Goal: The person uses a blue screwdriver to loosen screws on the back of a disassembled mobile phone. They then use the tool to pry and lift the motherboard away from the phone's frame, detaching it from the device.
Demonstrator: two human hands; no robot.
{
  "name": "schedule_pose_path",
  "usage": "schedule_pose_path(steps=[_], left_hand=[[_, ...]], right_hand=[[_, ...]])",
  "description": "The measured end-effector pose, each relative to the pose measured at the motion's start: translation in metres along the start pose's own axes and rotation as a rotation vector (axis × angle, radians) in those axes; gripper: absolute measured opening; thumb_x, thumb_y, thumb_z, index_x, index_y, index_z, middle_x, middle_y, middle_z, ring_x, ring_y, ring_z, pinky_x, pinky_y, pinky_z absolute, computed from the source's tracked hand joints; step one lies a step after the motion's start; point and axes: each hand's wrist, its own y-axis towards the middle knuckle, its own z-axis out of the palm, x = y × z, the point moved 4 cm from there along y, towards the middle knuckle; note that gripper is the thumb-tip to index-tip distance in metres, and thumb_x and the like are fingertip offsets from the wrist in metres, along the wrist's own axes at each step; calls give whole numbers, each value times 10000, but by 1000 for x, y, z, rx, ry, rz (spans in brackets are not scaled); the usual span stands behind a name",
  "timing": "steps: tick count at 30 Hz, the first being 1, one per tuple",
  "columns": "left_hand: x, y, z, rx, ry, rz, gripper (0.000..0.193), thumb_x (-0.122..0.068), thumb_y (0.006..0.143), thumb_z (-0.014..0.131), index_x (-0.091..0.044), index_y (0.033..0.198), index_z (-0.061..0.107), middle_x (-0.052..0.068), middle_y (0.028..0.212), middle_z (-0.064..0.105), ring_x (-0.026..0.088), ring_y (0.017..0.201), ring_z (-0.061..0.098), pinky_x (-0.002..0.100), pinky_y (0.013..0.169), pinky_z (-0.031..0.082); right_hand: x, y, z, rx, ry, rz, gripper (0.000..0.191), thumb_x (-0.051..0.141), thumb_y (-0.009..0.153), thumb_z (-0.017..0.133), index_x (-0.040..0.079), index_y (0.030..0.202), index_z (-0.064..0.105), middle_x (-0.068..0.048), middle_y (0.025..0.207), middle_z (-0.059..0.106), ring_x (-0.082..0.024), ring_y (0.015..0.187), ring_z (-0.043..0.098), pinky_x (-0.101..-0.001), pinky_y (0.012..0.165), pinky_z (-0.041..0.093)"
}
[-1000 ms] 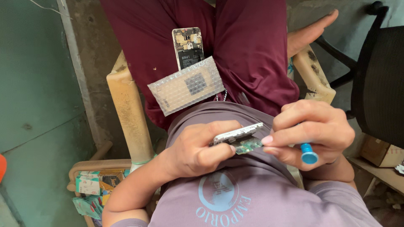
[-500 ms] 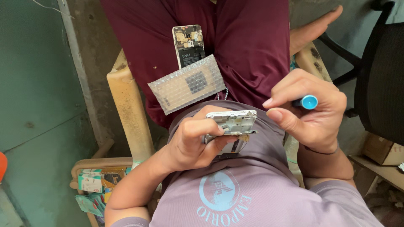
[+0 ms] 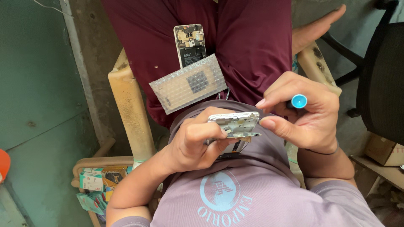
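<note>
My left hand (image 3: 194, 141) grips a silver phone frame part (image 3: 235, 124) held up over my lap, its inner side with small components facing me. My right hand (image 3: 304, 113) holds a tool with a blue round cap (image 3: 299, 101), and its thumb and forefinger touch the right edge of the phone part. On my maroon trousers lies an opened phone (image 3: 190, 44) with its battery and board exposed. A small bubble-wrap pouch (image 3: 188, 83) with a dark square piece inside rests just below it.
I sit on a worn cream plastic chair (image 3: 126, 109). Small cardboard boxes (image 3: 94, 183) are stacked at the lower left by a green wall. A black office chair (image 3: 378, 75) stands at the right, with a cardboard box (image 3: 381, 149) beneath it.
My left hand turned the phone part up so its inner side faces me. My right hand lifted away with the blue-capped tool, then came back to touch the part's right edge.
</note>
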Motion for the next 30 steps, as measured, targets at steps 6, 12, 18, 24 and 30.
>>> schedule_pose_path(steps=[6,12,18,24,30], left_hand=[[-2,-1,-1,13,106,54,524,137,955,676,-118,1244,321,261,1209,627,351,954,744,352,698,615],[-2,-3,-3,47,179,98,525,169,914,688,-103,1213,352,232,1227,627,300,896,718,360,658,567],[-6,-7,-4,118,194,149,353,27,927,755,-83,1152,506,215,1264,628,274,862,709,358,658,577],[-8,-9,-4,149,216,256,310,-14,954,752,-92,1138,514,206,1284,602,296,900,728,374,716,613],[-10,-7,-7,163,202,309,466,-5,954,756,-186,1258,452,195,1331,584,249,853,693,322,622,566]], right_hand=[[0,0,0,26,-35,6,203,113,887,810,0,1030,721,-95,887,693,-35,616,542,-151,525,354],[2,1,3,31,17,-25,151,53,896,780,-35,1000,716,-136,855,725,-92,667,661,-162,561,468],[11,0,2,45,-13,-40,138,14,839,762,-40,956,714,-134,843,730,-101,611,679,-163,516,473],[17,0,4,31,-11,-64,148,38,782,779,-25,897,710,-134,798,736,-123,629,699,-200,543,508],[23,4,4,90,-22,-204,156,42,797,772,-14,916,688,-126,797,709,-145,653,702,-230,561,524]])
